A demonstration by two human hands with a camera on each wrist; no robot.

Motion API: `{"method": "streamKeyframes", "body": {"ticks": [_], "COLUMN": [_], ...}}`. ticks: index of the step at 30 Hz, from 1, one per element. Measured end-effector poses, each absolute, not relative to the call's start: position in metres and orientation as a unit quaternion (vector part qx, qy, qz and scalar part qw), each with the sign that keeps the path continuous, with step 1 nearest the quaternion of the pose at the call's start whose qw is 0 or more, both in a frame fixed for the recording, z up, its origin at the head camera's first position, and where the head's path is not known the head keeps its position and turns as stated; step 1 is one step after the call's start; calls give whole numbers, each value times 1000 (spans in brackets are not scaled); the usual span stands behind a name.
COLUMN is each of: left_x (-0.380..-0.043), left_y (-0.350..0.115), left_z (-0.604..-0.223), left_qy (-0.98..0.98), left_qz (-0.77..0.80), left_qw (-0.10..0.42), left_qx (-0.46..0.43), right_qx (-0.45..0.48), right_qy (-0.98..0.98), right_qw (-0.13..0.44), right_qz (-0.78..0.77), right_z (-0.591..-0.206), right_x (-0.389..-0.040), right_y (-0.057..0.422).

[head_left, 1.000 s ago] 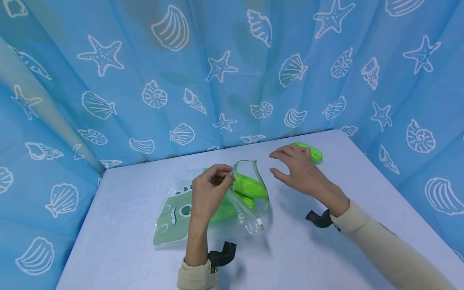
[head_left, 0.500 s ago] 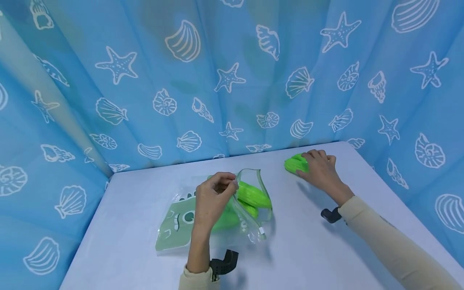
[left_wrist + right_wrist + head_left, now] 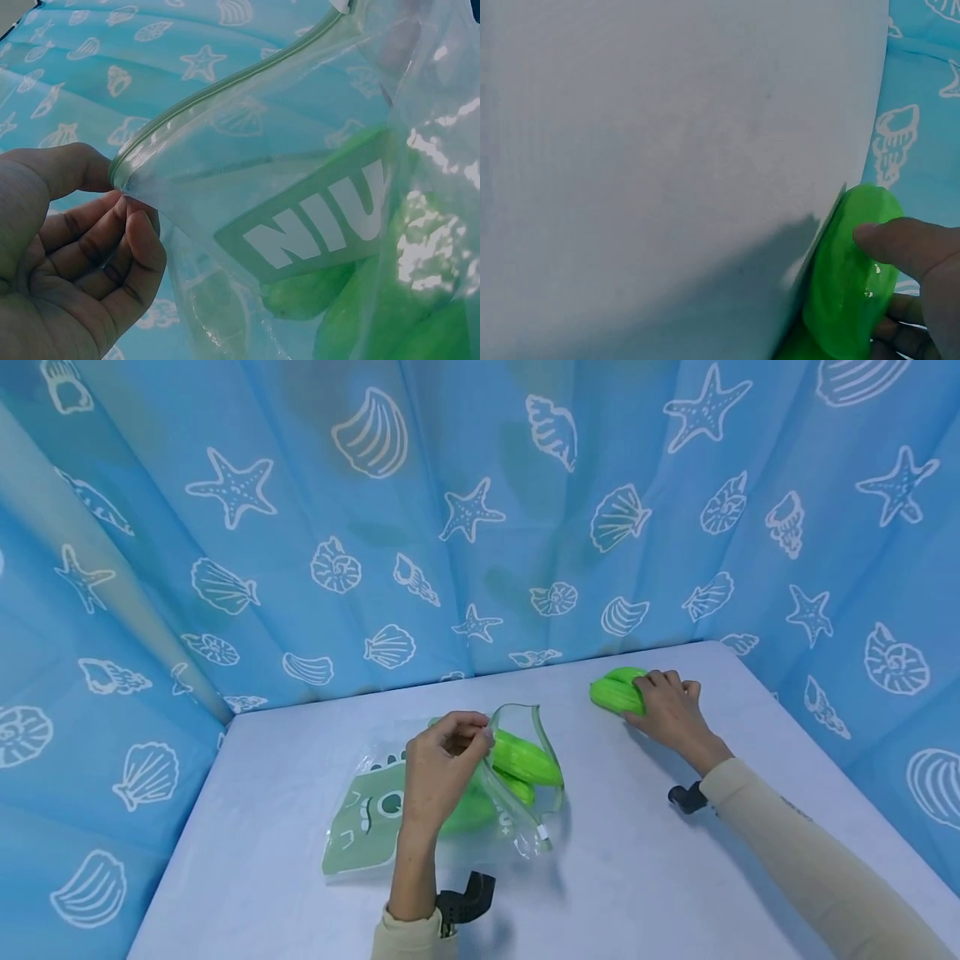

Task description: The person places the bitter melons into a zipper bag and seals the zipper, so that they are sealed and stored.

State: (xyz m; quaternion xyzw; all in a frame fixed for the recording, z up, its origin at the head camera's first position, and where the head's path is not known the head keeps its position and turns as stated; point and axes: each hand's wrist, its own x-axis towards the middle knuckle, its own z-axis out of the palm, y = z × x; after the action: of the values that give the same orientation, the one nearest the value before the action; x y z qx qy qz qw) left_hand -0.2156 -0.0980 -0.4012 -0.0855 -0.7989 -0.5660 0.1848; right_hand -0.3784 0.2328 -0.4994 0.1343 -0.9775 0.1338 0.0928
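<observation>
My left hand [image 3: 442, 768] pinches the upper edge of a clear slider zip bag [image 3: 360, 827] printed with a green monster. The bag lies on its side with its mouth held apart, facing right. Inside are several bright green, ridged cucumbers [image 3: 528, 760], partly hidden by my hand and the print. In the left wrist view, thumb and fingers nip the zip strip [image 3: 217, 86] at its corner. At the far right, my right hand [image 3: 671, 710] grips a cucumber [image 3: 615, 696] between thumb and fingers. A second cucumber [image 3: 626, 675] lies right behind it.
A white-covered table [image 3: 622, 860] carries everything. Blue curtains [image 3: 465, 568] with shell and starfish prints hang along its back and sides. A black wrist mount [image 3: 467, 900] sits on the left wrist, another [image 3: 687, 797] on the right. The white slider [image 3: 542, 832] rests low on the bag's mouth.
My right hand, earlier open in the air right of the bag, has moved right and closed round a cucumber at the far right. The left hand keeps its pinch on the bag.
</observation>
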Motion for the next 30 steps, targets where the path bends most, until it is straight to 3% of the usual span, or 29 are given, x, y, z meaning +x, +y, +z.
{"method": "streamKeyframes", "body": {"ticks": [21,30], "left_x": [-220,-220], "left_y": [-101,-100], "left_z": [-409,-409], "left_qy": [-798,-801], "left_qz": [-564,-562], "left_qw": [183,178], "left_qx": [-106,-107], "right_qx": [141,180], "right_qy": [-973,-961], "right_qw": [103,137], "right_qz": [151,159], "right_z": [-500,-490], "right_x": [-359,-350], "right_y": [231,229]}}
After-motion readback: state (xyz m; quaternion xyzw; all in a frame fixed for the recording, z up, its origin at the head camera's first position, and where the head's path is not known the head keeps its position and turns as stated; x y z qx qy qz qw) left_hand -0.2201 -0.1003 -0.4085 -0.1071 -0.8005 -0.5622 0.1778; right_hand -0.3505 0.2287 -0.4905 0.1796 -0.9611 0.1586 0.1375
